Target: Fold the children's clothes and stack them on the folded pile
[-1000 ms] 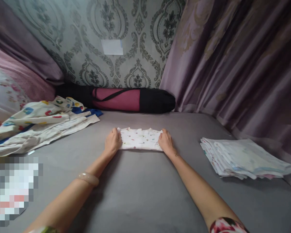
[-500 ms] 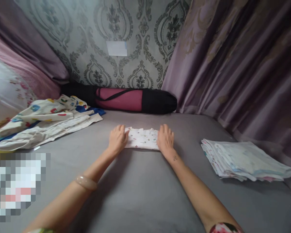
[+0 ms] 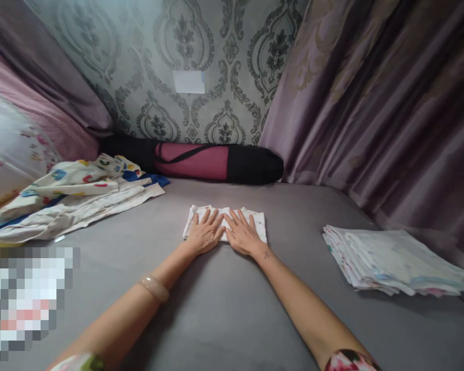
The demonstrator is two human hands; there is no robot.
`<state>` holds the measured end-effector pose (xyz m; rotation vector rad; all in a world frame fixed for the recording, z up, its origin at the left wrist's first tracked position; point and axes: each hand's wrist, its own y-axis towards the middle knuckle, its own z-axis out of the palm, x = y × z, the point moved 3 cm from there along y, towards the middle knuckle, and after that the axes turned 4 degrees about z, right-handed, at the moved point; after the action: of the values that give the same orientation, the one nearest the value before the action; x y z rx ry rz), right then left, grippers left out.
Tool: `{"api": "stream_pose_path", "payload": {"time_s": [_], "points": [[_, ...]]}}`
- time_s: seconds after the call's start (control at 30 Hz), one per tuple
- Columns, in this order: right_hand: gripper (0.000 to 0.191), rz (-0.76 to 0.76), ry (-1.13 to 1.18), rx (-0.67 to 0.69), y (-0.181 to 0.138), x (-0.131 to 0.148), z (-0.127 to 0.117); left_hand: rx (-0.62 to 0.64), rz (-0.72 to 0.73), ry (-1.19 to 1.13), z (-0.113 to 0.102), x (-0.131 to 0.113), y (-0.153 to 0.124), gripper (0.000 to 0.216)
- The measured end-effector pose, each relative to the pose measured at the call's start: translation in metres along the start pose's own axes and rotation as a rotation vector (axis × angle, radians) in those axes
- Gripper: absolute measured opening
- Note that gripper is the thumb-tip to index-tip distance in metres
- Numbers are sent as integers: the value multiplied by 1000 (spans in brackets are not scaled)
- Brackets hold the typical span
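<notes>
Both palms lie flat on the folded white cloth

Your left hand [image 3: 205, 235] and your right hand [image 3: 242, 237] rest palm down, with the fingers spread, on the folded white cloth [image 3: 259, 222]. Neither hand is grasping: no finger curls round an edge, they only lie on top. The thumbs are near each other over the middle. The cloth lies flat on the grey sheet [image 3: 232, 314], straight in front of you. I take it as the centre of the clock, with twelve toward the wall [image 3: 118, 56].

In my judgement, the step in hand is pressing and smoothing this cloth in its folded shape. From this pose, the next move calls for light, even pressure, and for palms raised straight up, so that the layers do not slide.

Farther out, a stack of folded cloths [image 3: 400, 260] lies between three and four o'clock, well apart from your right hand. A loose heap of clothes [image 3: 83, 206] is between nine and ten. A long rolled bag [image 3: 203, 167] lies by the wall at eleven.

About writing: the small dark mark [image 3: 266, 254] on your right wrist resembles characters, but I cannot read it. A small white tag [image 3: 59, 238], at nine, is perhaps a label, too small to read. The paper [image 3: 189, 82] on the wall shows no readable words. Between eight and nine, a pixelated patch [image 3: 27, 304] hides any print. I can read no brand.
</notes>
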<state>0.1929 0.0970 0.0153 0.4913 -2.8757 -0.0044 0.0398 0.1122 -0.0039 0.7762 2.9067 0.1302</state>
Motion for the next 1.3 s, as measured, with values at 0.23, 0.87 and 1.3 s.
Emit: {"api": "stream_pose_path", "payload": {"time_s": [0.23,0.87,1.3], "points": [[57,26,71,77,5,-1,-4,148,-24,-49,-9,2,7,60],[57,-53,74,7,30,11,5,-16,21,-5,-5,20,8,55],[56,-27,90,51,25,-9,3,29,-27,10,-6,43,-1,63]]}}
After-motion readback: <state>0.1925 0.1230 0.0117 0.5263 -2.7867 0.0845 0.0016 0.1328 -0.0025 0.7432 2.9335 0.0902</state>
